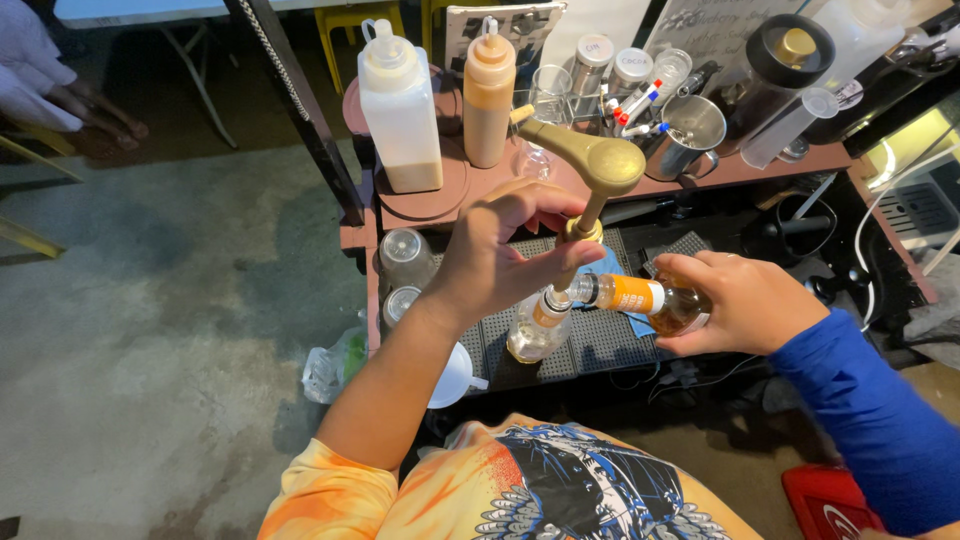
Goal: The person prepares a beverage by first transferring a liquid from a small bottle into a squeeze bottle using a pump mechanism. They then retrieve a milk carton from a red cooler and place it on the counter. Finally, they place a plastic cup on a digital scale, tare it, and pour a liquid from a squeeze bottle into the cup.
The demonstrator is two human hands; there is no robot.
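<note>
Left hand (500,255) grips gold pump dispenser (590,165) lifted off clear bottle (535,330) on desk (600,345) | right hand (745,300) holds small orange-labelled bottle (640,298) tipped, mouth touching clear bottle's neck | judgement: steady both necks, pour slowly, keep pump tube clear.

A drinks stall: syrup bottles (400,105), steel jug (690,135), cups (405,258).

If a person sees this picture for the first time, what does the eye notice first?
At the centre, the left hand lifts a gold pump head above a clear bottle standing on the black mat. The right hand, in a blue sleeve, tips a small amber bottle towards that bottle's mouth. Behind, two tall squeeze bottles stand on the brown shelf.
</note>
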